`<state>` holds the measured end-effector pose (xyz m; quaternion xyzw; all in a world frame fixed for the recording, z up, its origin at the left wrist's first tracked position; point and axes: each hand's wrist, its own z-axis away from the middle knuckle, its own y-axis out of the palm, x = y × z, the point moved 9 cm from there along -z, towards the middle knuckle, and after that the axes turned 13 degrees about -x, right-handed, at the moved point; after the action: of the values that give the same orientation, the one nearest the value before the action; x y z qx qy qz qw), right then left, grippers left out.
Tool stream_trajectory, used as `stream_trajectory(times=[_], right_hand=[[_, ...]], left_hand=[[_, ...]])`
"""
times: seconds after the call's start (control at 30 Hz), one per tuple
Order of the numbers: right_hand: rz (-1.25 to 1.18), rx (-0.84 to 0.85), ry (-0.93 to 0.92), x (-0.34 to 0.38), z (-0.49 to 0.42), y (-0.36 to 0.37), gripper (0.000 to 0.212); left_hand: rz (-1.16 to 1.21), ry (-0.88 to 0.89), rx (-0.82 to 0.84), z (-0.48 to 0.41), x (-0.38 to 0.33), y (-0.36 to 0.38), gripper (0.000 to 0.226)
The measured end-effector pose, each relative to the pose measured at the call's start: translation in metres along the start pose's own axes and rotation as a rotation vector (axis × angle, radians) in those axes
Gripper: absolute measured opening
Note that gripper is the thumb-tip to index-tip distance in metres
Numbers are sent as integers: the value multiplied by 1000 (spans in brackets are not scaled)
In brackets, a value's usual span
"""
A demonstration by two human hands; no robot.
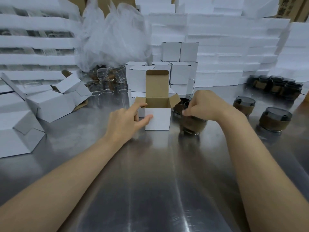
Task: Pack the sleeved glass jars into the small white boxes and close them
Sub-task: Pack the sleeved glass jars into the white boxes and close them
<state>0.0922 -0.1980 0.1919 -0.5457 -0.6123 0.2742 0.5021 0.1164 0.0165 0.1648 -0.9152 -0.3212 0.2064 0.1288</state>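
box [158, 120] white, lid up | left fingers [133, 108] pinch it | right fingers [188, 112] grip brown-sleeved jar [192, 126]

One wide-angle camera, worn on the head, looks forward and down over the shiny brushed-steel tabletop [158, 190], close enough that both forearms [66, 173] fill the foreground. The far wall of stacked white packing material [217, 47] bows and blurs, perhaps from the lens.
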Motion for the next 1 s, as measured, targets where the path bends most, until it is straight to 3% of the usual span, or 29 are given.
stream_trajectory(times=[0.13,0.27,0.37,0.5,0.6,0.7,0.9,1.0], right_hand=[[-152,-425,-59,9,-3,-38,38],[-657,-655,-105,20,10,-57,27],[-839,-614,-193,37,16,-57,28],[-743,-387,-349,71,23,-25,31],[-767,-367,-388,80,27,-13,29],[-834,-441,-392,80,30,-16,26],[-951,-385,-329,71,20,-7,22],[-1003,-374,-300,57,12,-6,32]], left_hand=[[6,36,-18,0,-4,-3,27],[-2,63,-33,-1,-7,-5,28],[-42,118,-59,-1,-16,-10,37],[-24,203,-176,-5,-34,-21,67],[-56,365,-148,1,-44,-15,76],[8,305,-112,1,-38,-13,85],[141,232,-121,-1,-35,-13,68],[178,158,-118,-3,-28,-13,70]])
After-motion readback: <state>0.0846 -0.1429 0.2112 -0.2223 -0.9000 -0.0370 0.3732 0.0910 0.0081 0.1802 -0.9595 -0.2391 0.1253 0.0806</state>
